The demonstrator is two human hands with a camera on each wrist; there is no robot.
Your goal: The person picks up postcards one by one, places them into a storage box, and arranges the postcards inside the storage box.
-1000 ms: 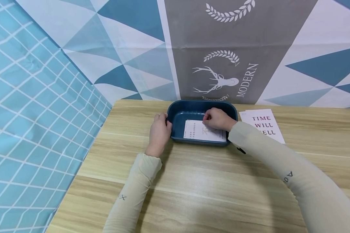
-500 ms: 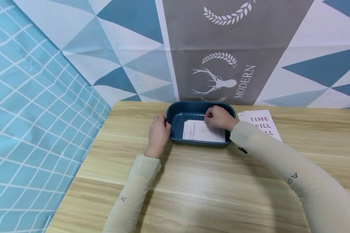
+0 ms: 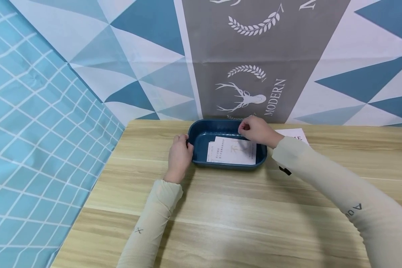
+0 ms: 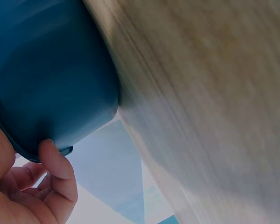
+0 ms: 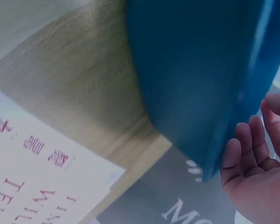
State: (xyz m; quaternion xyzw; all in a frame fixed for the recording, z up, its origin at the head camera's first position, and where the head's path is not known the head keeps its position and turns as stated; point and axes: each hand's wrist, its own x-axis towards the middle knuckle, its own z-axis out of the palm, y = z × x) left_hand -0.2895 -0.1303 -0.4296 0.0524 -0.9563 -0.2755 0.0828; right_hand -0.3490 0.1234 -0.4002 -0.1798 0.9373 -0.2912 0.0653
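Observation:
A dark blue rectangular tray with rounded corners stands on the table near the wall. My left hand grips its left rim; in the left wrist view the thumb and fingers pinch the tray's edge. White printed cards lie overlapping inside, toward the tray's front. Over the tray's back right rim hovers my right hand, apart from the cards. Its fingers are loosely curled, and the right wrist view shows nothing between the thumb and fingers.
White cards with red lettering lie on the table right of the tray, partly hidden by the right arm in the head view. A patterned wall covering rises right behind the wooden table.
My right hand has lifted off the cards in the tray and moved right and back, over the rim. The top card now lies slightly askew. The left hand keeps its hold.

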